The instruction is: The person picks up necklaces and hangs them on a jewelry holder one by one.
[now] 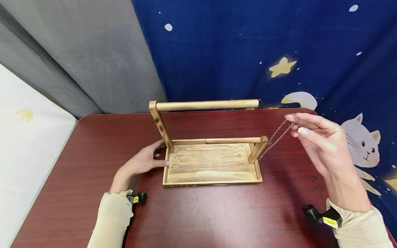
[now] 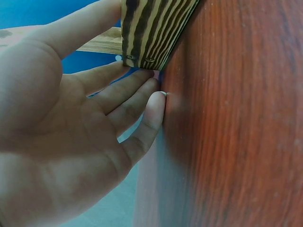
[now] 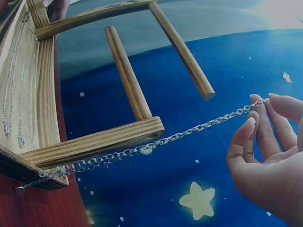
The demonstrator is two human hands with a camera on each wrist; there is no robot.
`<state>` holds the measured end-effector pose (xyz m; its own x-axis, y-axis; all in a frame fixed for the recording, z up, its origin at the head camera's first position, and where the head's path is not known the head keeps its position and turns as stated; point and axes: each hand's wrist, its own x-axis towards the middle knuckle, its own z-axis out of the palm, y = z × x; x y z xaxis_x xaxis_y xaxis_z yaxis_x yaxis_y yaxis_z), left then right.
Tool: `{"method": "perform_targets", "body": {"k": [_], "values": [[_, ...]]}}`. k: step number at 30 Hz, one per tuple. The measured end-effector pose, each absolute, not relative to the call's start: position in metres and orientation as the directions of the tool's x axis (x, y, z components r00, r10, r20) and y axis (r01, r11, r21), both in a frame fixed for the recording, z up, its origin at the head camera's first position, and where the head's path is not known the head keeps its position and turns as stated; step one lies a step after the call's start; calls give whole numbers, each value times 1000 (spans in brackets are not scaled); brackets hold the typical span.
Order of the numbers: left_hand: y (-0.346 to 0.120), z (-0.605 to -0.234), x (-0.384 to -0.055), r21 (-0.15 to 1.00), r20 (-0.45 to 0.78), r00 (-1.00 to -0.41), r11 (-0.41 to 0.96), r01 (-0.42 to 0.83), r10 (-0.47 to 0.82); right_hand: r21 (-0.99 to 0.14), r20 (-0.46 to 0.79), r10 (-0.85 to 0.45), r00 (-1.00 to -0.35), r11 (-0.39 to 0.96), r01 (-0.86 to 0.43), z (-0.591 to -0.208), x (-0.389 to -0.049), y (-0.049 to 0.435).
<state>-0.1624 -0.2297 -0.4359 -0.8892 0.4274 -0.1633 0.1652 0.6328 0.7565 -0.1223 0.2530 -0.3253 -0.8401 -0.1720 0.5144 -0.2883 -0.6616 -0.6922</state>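
Note:
My right hand [image 1: 325,148], raised right of the wooden jewelry stand [image 1: 212,183], pinches one end of a silver chain necklace [image 1: 280,136] between thumb and fingertips. The chain slants down in two strands past the stand's short right post [image 1: 258,150]. In the right wrist view, the linked necklace [image 3: 189,131] stretches from the fingertips across to the tray corner. My left hand [image 1: 144,159] touches the left end of the stand, thumb at the tray rim and fingers beside the tall post. In the left wrist view, that hand's fingers [image 2: 135,94] are extended along the striped wooden end [image 2: 154,35].
Several thin chains [image 1: 206,156] lie lengthwise in the tray. Above it run a high bar [image 1: 207,105] and a lower bar [image 1: 234,140]. The stand sits on a dark red table [image 1: 204,213], with a blue curtain [image 1: 214,51] and a grey curtain [image 1: 93,55] behind.

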Motion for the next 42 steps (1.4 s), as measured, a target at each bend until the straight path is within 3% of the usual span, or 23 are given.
{"method": "perform_targets", "body": {"k": [24,42], "values": [[-229,-434,-162,769,-163,-887,619,160,431,-630,546,-206,-812,-740,-236,-313,-141,248],[-230,-434,-163,769,-171,-887,621,152,429,-651,476,-181,-861,-730,-207,-299,-154,236]]}}
